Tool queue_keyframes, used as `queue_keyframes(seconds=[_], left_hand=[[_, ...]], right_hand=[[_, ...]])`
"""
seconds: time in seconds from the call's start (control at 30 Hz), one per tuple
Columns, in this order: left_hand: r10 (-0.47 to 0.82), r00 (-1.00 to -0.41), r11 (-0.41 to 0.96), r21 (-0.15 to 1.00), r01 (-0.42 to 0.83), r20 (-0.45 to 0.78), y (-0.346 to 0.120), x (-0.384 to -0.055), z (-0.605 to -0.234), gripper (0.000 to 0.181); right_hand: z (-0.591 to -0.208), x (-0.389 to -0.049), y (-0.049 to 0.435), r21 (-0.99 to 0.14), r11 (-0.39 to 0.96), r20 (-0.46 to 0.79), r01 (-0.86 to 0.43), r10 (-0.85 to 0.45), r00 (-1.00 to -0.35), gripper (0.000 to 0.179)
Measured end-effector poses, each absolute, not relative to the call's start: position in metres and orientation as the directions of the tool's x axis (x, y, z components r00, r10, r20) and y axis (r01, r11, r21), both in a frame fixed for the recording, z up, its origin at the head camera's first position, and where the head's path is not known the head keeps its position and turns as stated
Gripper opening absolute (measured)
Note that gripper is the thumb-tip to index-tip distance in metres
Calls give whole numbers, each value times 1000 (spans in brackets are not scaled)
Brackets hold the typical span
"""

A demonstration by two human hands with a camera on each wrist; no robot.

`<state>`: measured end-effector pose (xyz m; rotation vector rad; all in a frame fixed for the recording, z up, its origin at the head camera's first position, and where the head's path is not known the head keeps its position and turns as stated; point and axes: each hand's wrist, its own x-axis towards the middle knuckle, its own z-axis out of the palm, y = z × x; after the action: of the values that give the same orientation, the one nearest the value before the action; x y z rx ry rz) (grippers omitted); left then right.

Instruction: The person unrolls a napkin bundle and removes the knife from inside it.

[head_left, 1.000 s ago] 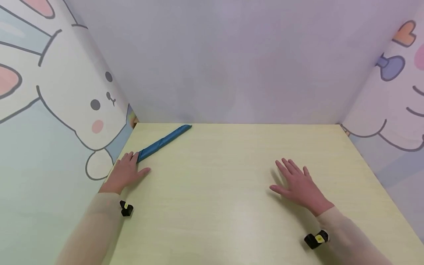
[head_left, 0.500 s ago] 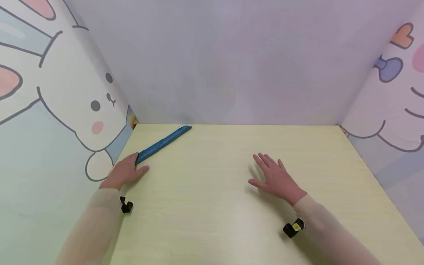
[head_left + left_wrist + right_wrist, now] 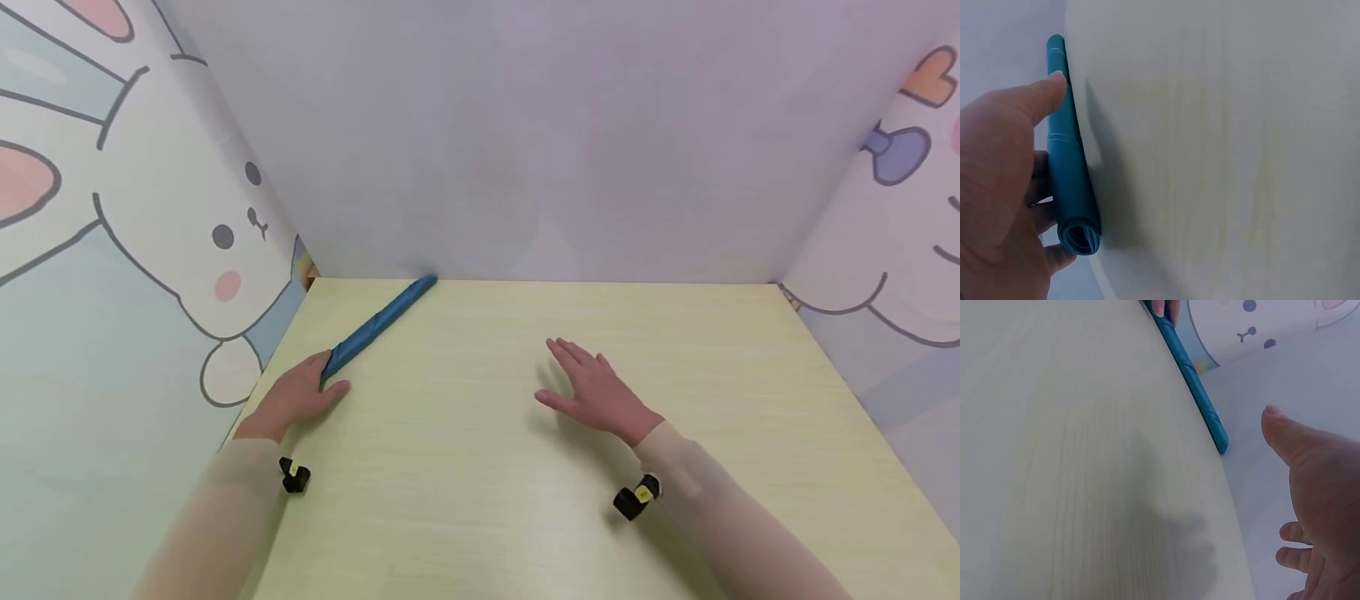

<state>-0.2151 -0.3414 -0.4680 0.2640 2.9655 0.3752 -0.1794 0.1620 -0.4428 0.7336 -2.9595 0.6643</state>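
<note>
A long blue rolled-up sheet (image 3: 378, 323) lies slantwise on the table, its far end at the back edge. Its near end shows an open spiral in the left wrist view, with faint creases across the roll (image 3: 1067, 144). My left hand (image 3: 294, 392) touches the near end with its fingers along the outer side; the thumb stands out apart from them. Some of those fingers are hidden behind the roll in the left wrist view. My right hand (image 3: 596, 392) hovers above the middle of the table, fingers extended and thumb spread, holding nothing.
The pale wooden table (image 3: 450, 467) meets a plain lilac wall (image 3: 525, 150) at the back. Side panels with a cartoon rabbit (image 3: 180, 183) and another cartoon face stand to the left and right. Small black wrist cameras (image 3: 296, 475) sit on both sleeves.
My right hand has moved left across the table, towards the roll. The roll's near end has shifted slightly right with my left hand, and its far end now reaches the back edge.
</note>
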Motion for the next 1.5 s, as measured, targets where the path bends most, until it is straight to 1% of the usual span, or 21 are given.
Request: queue_keyframes(seconds=[0.1, 0.27, 0.37, 0.7, 0.93, 1.17, 1.4, 1.5], left_hand=[[208, -973, 951, 255, 176, -103, -335, -210, -468, 84], [267, -963, 943, 218, 252, -43, -327, -203, -469, 62], [299, -954, 939, 182, 293, -11, -325, -199, -471, 55], [354, -934, 920, 161, 357, 47, -313, -183, -473, 53], [377, -925, 909, 174, 380, 48, -292, -170, -470, 53], [433, -900, 884, 169, 435, 52, -269, -160, -471, 54], [508, -858, 845, 144, 514, 80, -246, -149, -468, 55], [523, -848, 836, 144, 530, 85, -237, -145, -467, 55]], right_hand=[[-442, -182, 159, -422, 792, 106, -441, -440, -892, 90], [-440, -185, 154, -452, 781, 89, -430, -440, -894, 88], [-440, -186, 151, -462, 776, 82, -430, -445, -892, 87], [-444, -193, 140, -472, 776, 58, -419, -446, -893, 87], [-447, -196, 128, -482, 768, 50, -422, -456, -888, 89], [-451, -199, 119, -478, 774, 30, -416, -459, -888, 87], [-451, -199, 113, -472, 778, 24, -415, -459, -888, 87], [-451, -199, 111, -472, 778, 26, -415, -458, -889, 87]])
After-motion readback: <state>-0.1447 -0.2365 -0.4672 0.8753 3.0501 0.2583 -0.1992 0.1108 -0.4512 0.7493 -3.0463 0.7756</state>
